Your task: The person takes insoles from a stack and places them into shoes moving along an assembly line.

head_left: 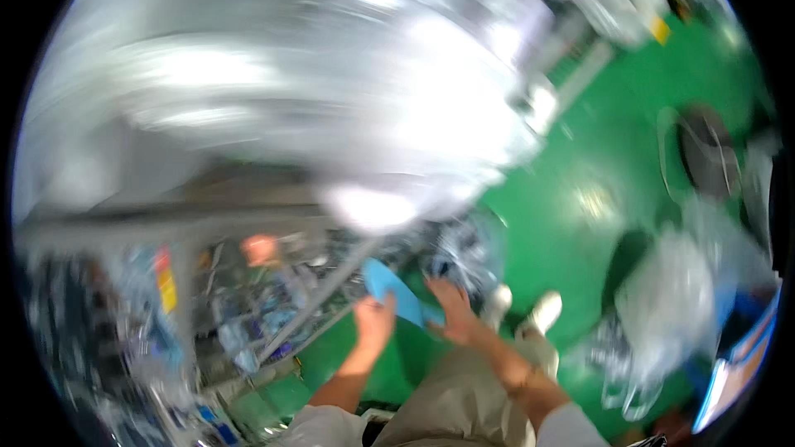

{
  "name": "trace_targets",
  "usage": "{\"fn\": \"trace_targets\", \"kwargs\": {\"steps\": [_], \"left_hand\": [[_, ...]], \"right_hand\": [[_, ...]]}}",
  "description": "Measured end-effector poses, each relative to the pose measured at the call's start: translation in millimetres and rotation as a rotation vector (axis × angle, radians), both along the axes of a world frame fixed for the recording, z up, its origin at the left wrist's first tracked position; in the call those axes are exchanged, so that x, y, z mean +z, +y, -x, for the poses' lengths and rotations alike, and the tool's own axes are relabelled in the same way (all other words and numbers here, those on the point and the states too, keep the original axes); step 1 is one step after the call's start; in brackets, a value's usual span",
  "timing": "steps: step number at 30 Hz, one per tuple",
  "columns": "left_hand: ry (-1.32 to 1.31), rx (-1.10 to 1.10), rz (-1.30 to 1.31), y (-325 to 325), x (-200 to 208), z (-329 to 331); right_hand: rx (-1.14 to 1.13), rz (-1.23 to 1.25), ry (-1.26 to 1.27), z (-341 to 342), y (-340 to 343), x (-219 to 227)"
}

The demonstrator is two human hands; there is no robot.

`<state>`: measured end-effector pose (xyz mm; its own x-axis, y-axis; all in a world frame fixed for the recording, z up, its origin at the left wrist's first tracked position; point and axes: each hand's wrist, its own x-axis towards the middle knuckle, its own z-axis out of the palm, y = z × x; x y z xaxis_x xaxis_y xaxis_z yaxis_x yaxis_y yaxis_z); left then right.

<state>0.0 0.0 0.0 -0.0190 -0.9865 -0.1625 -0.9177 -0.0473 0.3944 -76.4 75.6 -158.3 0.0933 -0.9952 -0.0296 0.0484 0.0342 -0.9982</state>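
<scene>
A flat light-blue piece (396, 291), sheet-like and blurred, lies slantwise between my hands, low in front of my body. My left hand (374, 321) is closed on its lower left edge. My right hand (455, 312) is at its right end, with the fingers apart and touching or almost touching it. Blur hides the exact contact there and the kind of thing the blue piece is. Just beyond my right hand stands a bundle of clear plastic bags (464, 252) with dark contents.
Large heaps of shiny clear plastic (331, 91) cover a metal-framed rack (186, 298) ahead and left, with mixed small items on its lower level. Bagged things (667, 294), a dark round object (708, 153) and a blue bin (741, 348) stand on the green floor (592, 165) at right.
</scene>
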Motion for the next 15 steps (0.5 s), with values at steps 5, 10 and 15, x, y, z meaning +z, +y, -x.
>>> {"fn": "trace_targets", "kwargs": {"steps": [5, 10, 15], "left_hand": [[0.264, 0.182, 0.177, 95, 2, 14], [0.577, -0.209, 0.321, 191, 176, -24], [-0.199, 0.191, 1.56, 172, 403, -205]], "right_hand": [[0.466, 0.309, -0.49, 21, 33, 8], [0.477, -0.014, 0.095, 57, 166, 48], [0.143, -0.483, 0.366, 115, 187, 40]]}}
